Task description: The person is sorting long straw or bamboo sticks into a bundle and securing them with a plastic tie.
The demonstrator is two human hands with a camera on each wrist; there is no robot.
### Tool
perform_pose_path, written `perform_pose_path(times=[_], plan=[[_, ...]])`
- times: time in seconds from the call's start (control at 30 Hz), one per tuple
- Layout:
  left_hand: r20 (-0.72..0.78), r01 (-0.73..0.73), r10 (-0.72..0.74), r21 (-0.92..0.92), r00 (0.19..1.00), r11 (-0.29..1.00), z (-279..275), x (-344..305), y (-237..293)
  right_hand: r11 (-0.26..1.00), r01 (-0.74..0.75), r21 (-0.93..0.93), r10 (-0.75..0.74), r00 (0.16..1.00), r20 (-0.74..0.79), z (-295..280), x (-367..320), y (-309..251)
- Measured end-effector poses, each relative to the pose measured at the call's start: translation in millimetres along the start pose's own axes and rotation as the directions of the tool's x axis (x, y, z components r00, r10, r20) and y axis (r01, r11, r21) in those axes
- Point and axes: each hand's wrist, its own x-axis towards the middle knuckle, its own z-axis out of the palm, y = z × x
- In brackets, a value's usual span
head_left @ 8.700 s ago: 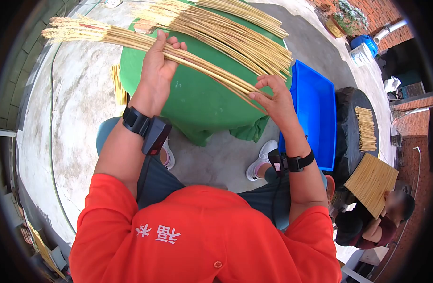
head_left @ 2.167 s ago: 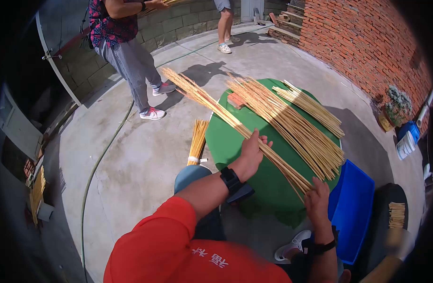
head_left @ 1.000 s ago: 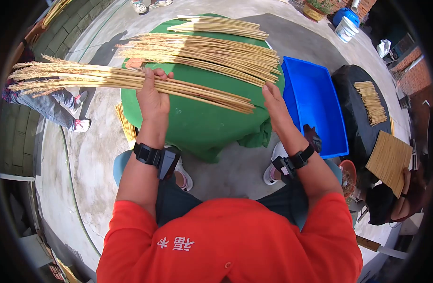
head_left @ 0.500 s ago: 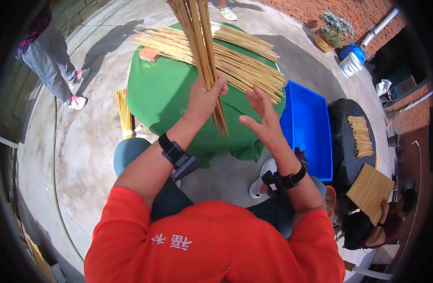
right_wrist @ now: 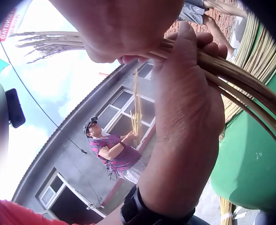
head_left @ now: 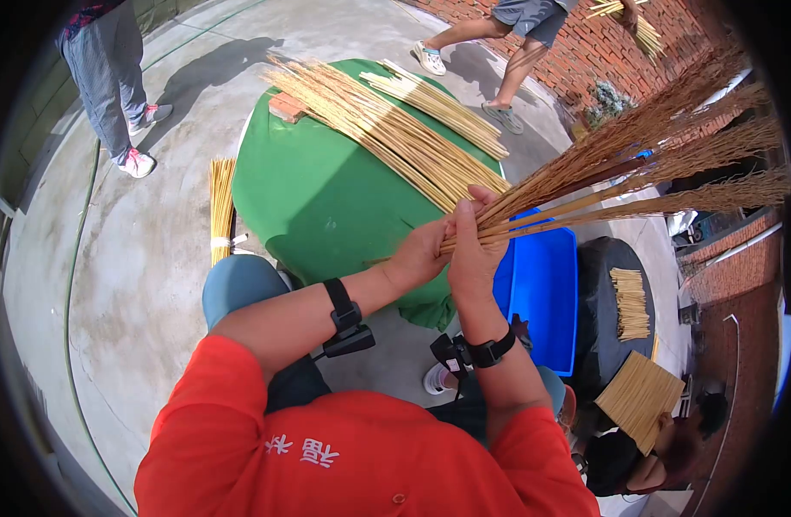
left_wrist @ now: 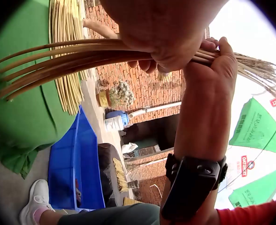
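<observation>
Both my hands grip one bundle of broomcorn stalks [head_left: 576, 189], side by side. Its brushy seed heads fan out to the right, high over a blue bin. My left hand [head_left: 419, 252] wraps the lower stalks; my right hand [head_left: 474, 263] closes round them just toward the heads. The left wrist view shows the bare stalk ends [left_wrist: 44, 77] fanned over the green cloth, with my left hand [left_wrist: 164, 28] across the stalks. In the right wrist view, my right hand [right_wrist: 124, 28] is nearest the camera, partly hiding the bundle.
A green-clothed table [head_left: 300, 181] holds a large stalk pile [head_left: 387, 133], a shorter pile [head_left: 443, 103] and a brick [head_left: 286, 107]. The blue bin [head_left: 542, 302] stands right of it. A tied bundle [head_left: 221, 207] is beside my knee. Other people stand or walk around.
The bundle has swung from pointing left, through upright, to pointing right. My right hand, open beside the stalks half a second ago, now grips them. A person has walked into view behind the table.
</observation>
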Motion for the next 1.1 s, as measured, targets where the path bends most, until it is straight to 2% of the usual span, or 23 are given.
perform_pose_path(times=[0.03, 0.1, 0.23, 0.3, 0.37, 0.47, 0.53, 0.6, 0.67, 0.77, 0.8, 0.87, 0.93, 0.97, 1.03, 1.07, 1.1], plan=[[-0.006, 0.003, -0.003, -0.003, 1.0, 1.0, 1, -2, -3, 1.0, 0.012, 0.011, -0.012, 1.0, 0.0, -7, 0, 5], [0.085, 0.083, -0.081, -0.014, 0.993, 0.996, 4, -4, -10, 0.998, 0.063, -0.015, -0.063, 0.996, -0.055, -13, 0, 14], [0.104, 0.139, -0.132, -0.061, 0.986, 0.988, 3, -4, -16, 0.999, 0.04, -0.017, -0.041, 0.998, -0.039, -16, 5, 1], [0.238, 0.232, -0.257, 0.127, 0.937, 0.964, -5, -1, -15, 0.99, 0.054, 0.133, -0.057, 0.998, 0.017, -20, 20, -6], [0.279, 0.313, -0.31, 0.035, 0.909, 0.949, -16, 5, -12, 0.974, 0.09, 0.208, -0.102, 0.993, 0.05, -24, 35, -14], [0.167, 0.371, -0.356, -0.072, 0.92, 0.926, -40, 17, -12, 0.981, 0.071, 0.179, -0.089, 0.992, 0.091, -22, 46, -17], [0.123, 0.413, -0.4, -0.121, 0.908, 0.902, -54, 22, -17, 0.991, 0.037, 0.13, -0.048, 0.996, 0.08, -21, 44, 4], [0.012, 0.452, -0.465, -0.263, 0.885, 0.853, -66, 27, -21, 0.996, 0.018, 0.09, -0.025, 0.997, 0.076, -22, 42, 19], [-0.007, 0.441, -0.461, -0.276, 0.887, 0.854, -71, 24, -21, 0.994, 0.027, 0.11, -0.028, 1.0, 0.008, -23, 42, 28], [0.044, 0.445, -0.454, -0.299, 0.89, 0.844, -69, 23, -19, 0.979, 0.034, 0.202, -0.032, 0.999, -0.01, -25, 43, 35], [0.082, 0.466, -0.461, -0.241, 0.884, 0.851, -65, 20, -19, 0.967, 0.022, 0.252, -0.017, 1.0, -0.021, -25, 45, 33], [0.108, 0.477, -0.465, -0.18, 0.879, 0.86, -58, 17, -13, 0.974, 0.03, 0.223, -0.027, 1.0, -0.015, -26, 47, 22], [0.202, 0.346, -0.329, -0.054, 0.922, 0.937, -49, 13, -5, 0.981, 0.03, 0.194, -0.029, 1.0, -0.011, -23, 45, 11], [0.2, 0.343, -0.327, -0.05, 0.924, 0.938, -42, 9, -5, 0.979, -0.02, 0.202, 0.008, 0.998, 0.062, -18, 42, 7], [0.385, 0.373, -0.243, -0.311, 0.89, 0.874, -27, 2, -8, 0.97, -0.139, 0.198, 0.102, 0.977, 0.188, -4, 32, -3], [0.387, 0.369, -0.239, -0.307, 0.891, 0.877, -24, -1, -3, 0.97, -0.133, 0.201, 0.095, 0.978, 0.187, 1, 26, -1], [0.38, 0.442, -0.282, -0.446, 0.881, 0.779, -22, -2, 2, 0.985, -0.168, 0.042, 0.153, 0.957, 0.246, 5, 21, 4]])
